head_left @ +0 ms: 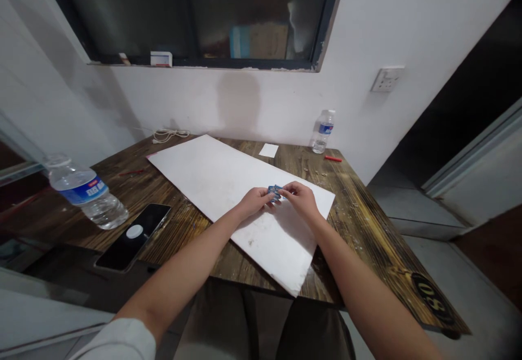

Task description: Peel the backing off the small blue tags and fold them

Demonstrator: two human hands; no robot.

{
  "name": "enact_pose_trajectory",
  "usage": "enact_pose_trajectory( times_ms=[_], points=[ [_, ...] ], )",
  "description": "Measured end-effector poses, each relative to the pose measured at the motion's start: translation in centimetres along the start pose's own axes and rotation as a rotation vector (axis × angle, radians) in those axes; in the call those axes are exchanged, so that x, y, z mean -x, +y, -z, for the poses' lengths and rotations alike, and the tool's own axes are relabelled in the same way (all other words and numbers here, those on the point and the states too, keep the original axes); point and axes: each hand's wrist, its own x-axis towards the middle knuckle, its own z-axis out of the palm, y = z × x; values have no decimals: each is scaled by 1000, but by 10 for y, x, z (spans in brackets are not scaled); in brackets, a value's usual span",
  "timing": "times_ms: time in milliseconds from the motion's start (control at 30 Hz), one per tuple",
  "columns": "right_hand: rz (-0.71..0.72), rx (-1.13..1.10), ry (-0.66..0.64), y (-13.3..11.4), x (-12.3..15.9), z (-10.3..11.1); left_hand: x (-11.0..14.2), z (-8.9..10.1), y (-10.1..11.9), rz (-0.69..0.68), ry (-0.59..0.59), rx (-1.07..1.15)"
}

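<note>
Ok, blue pkt (274,192) between hands (255,201) (297,199)

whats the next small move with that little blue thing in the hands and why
Probably lower the small blue piece onto the white board: the left hand and right hand both pinch it just above the board, so it could steady there.

Small plain indoor room — worn wooden table (359,224) against white wall (285,104), wall socket (387,79), dark window (253,17).

We are pinching a small blue item (274,192) between our left hand (253,201) and right hand (298,199), just above a white board (212,180) on the wooden bench (350,224).
</note>
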Motion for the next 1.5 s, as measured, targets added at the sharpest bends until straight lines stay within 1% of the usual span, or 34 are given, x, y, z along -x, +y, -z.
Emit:
enact_pose_trajectory(
  times_ms=[133, 267, 400, 467, 533, 633, 700, 733, 867, 1000, 1067, 1200, 1267, 1333, 1433, 1500],
  points=[
    [-60, -86, 16, -1, 1, -1, 0, 3, 1, 12, 46, -36],
    [-50, -132, 19, -3, 1, -1, 2, 2, 3, 18, 96, -21],
    [-79, -190, 21, -3, 0, 0, 2, 1, 6, 49, 219, 62],
    [-92, -151, 6, -3, 0, 1, 1, 2, 8, 66, 292, 76],
    [-94, -39, -65, -3, 0, 2, 0, 4, 8, 75, 335, 82],
    [-32, 190, -165, -2, 2, 2, 0, 5, 8, 81, 331, 87],
    [36, 289, -155, -2, 2, 2, 0, 4, 7, 73, 310, 74],
    [64, 302, -135, -3, 2, 2, 1, 3, 6, 64, 295, 59],
    [130, 194, -53, -6, 1, 3, 3, -1, 4, 30, 206, -36],
    [174, 129, -41, -10, 3, 1, 4, -3, 2, 3, 155, -95],
    [159, 119, -27, -11, 3, 0, 4, -3, 2, -13, 131, -85],
    [76, 86, 37, -8, 1, 2, 2, -1, 4, -56, 85, -16],
    [37, 61, 69, -6, -1, 5, 2, 0, 5, -60, 95, 9],
    [5, 24, 65, -3, -3, 8, 1, 1, 5, -32, 141, 25],
    [-41, -10, -51, 0, -5, 12, 1, 3, 6, 22, 237, 55],
    [-49, 44, -165, -1, -5, 14, 1, 4, 7, 44, 282, 72]
  ],
)
